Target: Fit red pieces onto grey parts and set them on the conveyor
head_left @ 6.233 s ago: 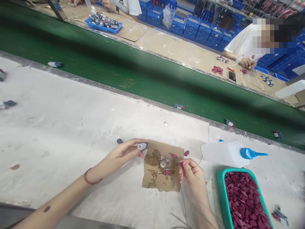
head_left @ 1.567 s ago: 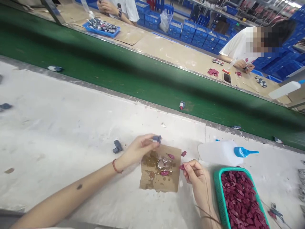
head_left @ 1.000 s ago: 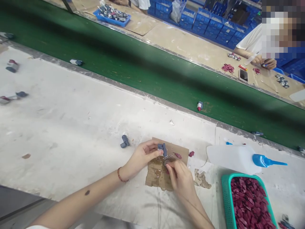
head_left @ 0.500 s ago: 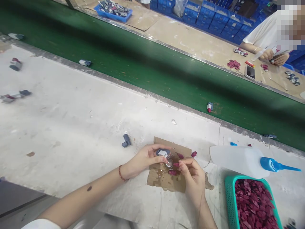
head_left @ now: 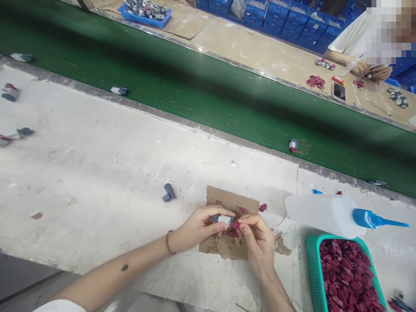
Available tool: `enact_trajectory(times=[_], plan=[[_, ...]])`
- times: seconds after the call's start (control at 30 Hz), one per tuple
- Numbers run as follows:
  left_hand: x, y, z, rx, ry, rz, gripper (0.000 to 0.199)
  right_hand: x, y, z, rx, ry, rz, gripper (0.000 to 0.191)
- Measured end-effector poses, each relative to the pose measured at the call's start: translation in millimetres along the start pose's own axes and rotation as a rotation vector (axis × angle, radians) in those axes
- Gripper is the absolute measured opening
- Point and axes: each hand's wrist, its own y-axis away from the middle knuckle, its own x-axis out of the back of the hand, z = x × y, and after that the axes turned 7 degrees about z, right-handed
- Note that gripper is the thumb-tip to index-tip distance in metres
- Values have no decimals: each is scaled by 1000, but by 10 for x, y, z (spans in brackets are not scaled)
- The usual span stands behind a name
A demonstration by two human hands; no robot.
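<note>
Held narrowly between thumb and fingers of the left hand (head_left: 198, 223) is a grey-and-blue piece (head_left: 224, 220). Thumb and fingertips of the right hand (head_left: 260, 240) pinch a small maroon piece (head_left: 235, 225), close at its right side; whether the two pieces touch, one cannot tell. Both are above the wet cardboard (head_left: 224, 196), on the white table (head_left: 107, 173). To the right stands a green basket (head_left: 312, 260), full of maroon pieces, and beyond it lies a bottle (head_left: 320, 212) with blue nozzle. Further away, the green belt (head_left: 195, 95) carries several assembled pieces. Behind it, at the brown table (head_left: 260, 52), a person's hands (head_left: 378, 73) hold something small.
</note>
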Motion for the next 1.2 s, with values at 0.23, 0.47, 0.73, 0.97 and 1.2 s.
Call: enact_trajectory(times=[0.23,0.47,0.73,0.97,1.2], plan=[[-7,5,7,-80,-126,-8,39,-27,-35,-61,24,12,-43,24],[-1,3,29,-200,-280,27,29,-36,-2,-73,100,97,-82,19],[-14,34,12,-254,-329,29,24,15,18,-226,166,254,-132,18],[69,-20,272,-136,-413,286,27,1005,227,-544,126,773,437,24],[334,-816,674,-271,-368,427,42,1805,243,-362,-82,1279,546,41]])
